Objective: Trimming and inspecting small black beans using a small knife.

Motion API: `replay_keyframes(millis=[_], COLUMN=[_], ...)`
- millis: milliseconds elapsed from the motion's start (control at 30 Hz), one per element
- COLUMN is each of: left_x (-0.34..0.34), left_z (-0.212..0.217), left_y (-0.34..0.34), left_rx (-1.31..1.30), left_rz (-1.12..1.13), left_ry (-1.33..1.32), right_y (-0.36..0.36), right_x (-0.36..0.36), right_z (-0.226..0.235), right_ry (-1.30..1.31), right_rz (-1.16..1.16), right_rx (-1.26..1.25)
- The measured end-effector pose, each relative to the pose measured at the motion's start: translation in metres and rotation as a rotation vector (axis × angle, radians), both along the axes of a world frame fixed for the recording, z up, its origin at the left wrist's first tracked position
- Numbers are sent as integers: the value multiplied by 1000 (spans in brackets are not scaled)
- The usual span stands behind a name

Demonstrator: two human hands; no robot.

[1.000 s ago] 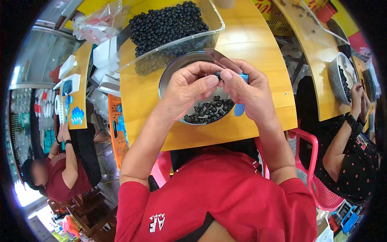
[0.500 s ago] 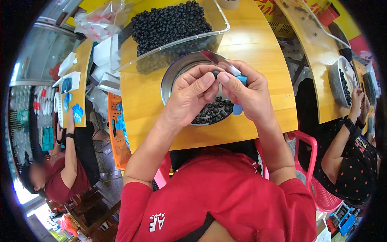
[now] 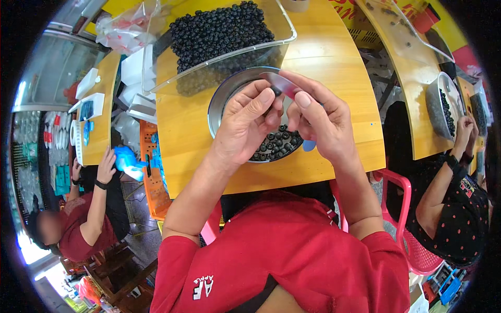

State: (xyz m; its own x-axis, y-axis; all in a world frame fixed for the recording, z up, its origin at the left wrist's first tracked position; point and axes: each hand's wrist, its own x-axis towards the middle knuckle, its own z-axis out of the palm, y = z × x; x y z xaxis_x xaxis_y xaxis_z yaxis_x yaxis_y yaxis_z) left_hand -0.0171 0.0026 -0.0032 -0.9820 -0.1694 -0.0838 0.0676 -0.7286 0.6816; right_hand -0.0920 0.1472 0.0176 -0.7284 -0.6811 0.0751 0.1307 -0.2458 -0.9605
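Above the metal bowl (image 3: 215,104), my left hand (image 3: 245,117) pinches a small dark round berry (image 3: 275,91) between thumb and fingertips. My right hand (image 3: 326,117) is closed around a small knife, whose blade (image 3: 284,83) points left and lies close by the berry. The knife's blue handle (image 3: 309,145) shows below the right palm. I cannot tell whether the edge touches the berry. Several more dark berries (image 3: 276,146) lie in the bowl under my hands, partly hidden by them.
Behind the bowl, a clear plastic bin (image 3: 224,57) holds a heap of dark berries (image 3: 222,34). An orange crate (image 3: 155,182) stands left of the wooden table (image 3: 339,62). Co-workers sit at tables left (image 3: 78,224) and right (image 3: 449,208). A pink chair (image 3: 402,203) is close on my right.
My right hand has turned slightly and shifted right, and the blade now lies flatter across the berry. At the left table, the co-worker's hand has moved nearer with a blue item beside it.
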Motion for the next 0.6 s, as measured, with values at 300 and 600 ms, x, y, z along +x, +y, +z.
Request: replay_keyframes(millis=[300,600], left_x=[2,-10], left_z=[-5,-2], left_y=[-3,-19], left_rx=[84,18], left_rz=[-102,-141], left_ry=[53,-57], right_y=[1,11], right_x=[-4,-15], right_z=[-9,-10], right_ry=[-6,-51], right_rz=[61,-47], right_rx=[-40,8])
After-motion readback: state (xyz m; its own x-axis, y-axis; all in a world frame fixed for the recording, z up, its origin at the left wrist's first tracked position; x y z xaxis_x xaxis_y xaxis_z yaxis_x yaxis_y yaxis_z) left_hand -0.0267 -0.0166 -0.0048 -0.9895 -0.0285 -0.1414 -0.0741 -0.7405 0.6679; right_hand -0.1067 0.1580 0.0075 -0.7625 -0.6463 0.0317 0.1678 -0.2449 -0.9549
